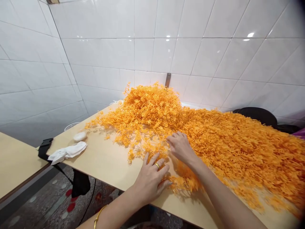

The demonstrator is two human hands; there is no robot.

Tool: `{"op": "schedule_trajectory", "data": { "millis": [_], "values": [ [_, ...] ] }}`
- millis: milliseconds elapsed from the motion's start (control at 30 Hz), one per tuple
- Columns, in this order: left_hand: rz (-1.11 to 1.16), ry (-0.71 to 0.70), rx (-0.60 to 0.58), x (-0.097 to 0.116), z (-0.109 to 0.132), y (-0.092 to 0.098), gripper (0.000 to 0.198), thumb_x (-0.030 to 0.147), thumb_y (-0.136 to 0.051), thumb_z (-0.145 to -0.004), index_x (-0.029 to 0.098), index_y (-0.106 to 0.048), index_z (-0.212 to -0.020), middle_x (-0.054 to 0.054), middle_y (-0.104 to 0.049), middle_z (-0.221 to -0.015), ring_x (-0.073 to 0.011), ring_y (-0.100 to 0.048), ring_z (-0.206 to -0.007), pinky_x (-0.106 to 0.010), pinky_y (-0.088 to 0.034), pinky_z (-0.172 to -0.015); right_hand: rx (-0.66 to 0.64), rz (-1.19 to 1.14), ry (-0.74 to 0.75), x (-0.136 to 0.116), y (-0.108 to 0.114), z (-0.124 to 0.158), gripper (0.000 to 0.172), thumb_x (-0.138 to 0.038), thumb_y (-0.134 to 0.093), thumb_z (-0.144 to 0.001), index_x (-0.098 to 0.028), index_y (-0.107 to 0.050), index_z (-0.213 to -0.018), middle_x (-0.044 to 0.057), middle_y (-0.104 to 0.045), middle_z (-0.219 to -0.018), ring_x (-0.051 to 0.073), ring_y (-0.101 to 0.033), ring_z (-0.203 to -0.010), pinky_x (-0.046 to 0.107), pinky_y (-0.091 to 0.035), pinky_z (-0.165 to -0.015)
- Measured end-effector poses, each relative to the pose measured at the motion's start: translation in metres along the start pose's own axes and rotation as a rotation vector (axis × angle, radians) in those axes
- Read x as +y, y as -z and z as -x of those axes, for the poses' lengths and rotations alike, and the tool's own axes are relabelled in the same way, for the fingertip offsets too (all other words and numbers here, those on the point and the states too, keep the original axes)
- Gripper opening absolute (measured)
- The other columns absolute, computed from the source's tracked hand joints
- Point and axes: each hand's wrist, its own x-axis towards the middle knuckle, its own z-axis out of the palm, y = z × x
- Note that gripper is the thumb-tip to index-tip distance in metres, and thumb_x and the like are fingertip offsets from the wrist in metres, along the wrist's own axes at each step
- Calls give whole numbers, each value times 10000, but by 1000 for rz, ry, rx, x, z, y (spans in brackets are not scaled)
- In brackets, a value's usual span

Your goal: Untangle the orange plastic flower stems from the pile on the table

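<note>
Loose orange artificial flower sprigs [152,108] are heaped on the pale table [107,162], with a broader pile [238,143] spreading to the right. My left hand [152,176], with a gold ring, rests near the front edge, fingers spread and touching a few sprigs. Just beyond it, my right hand [180,147] is curled, its fingers closed around thin orange stems at the edge of the heap; the fingertips are partly hidden. A small orange bunch [186,183] lies beneath my right forearm.
A crumpled white tissue [68,152] and a round white object [79,136] lie at the table's left end. A black strap with a buckle [45,148] hangs over that edge. A tiled wall [100,51] stands behind. Something black [257,116] sits behind the pile.
</note>
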Motion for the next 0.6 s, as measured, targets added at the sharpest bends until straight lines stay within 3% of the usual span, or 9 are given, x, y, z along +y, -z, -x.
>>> {"op": "schedule_trajectory", "data": {
  "millis": [133, 267, 367, 467, 533, 600],
  "values": [
    [-119, 19, 1, -15, -4, -7, 118, 189, -469, -761, 187, -586, -779, -76, -482, -1221, -313, -236, -1239, -544, -313, -876, 195, -147, -139, 22, 32, -18, 235, -221, -400, -814, -164, -629, -809, 52, -582, -753, 159, -513, -741, 262, -352, -676],
    [-196, -62, 68, -27, -10, 0, 212, 24, -424, -706, 166, -580, -686, -48, -353, -1333, -310, -303, -1202, -484, -393, -833, 271, -119, -261, 44, 50, -30, 250, -236, -406, -798, -167, -646, -791, 53, -601, -765, 162, -537, -724, 255, -359, -643],
    [-232, -115, 146, -33, -11, 8, 357, -11, -382, -693, 179, -598, -905, -69, -295, -1361, -268, -406, -1126, -449, -397, -870, 296, -45, -348, 60, 56, -37, 263, -238, -402, -786, -166, -654, -804, 67, -617, -786, 178, -546, -743, 261, -360, -633],
    [-257, -60, 160, -41, -8, 9, 604, -43, -331, -662, 224, -456, -1189, -117, -278, -1363, -250, -503, -1011, -390, -484, -720, 323, 23, -442, 77, 61, -42, 281, -230, -389, -779, -157, -659, -810, 86, -628, -804, 193, -555, -763, 264, -359, -622],
    [-252, -38, 139, -46, -6, 8, 684, -55, -306, -644, 250, -379, -1252, -127, -305, -1347, -250, -528, -979, -345, -504, -619, 322, 61, -475, 85, 65, -45, 284, -228, -388, -776, -160, -660, -817, 91, -633, -810, 201, -560, -770, 266, -355, -618],
    [-201, -74, 152, -49, -6, 7, 708, -52, -295, -656, 262, -307, -1291, -123, -328, -1336, -242, -508, -1027, -340, -505, -656, 324, 88, -494, 90, 71, -47, 286, -235, -388, -778, -166, -658, -842, 92, -638, -819, 206, -562, -776, 267, -352, -617]
  ]
}}
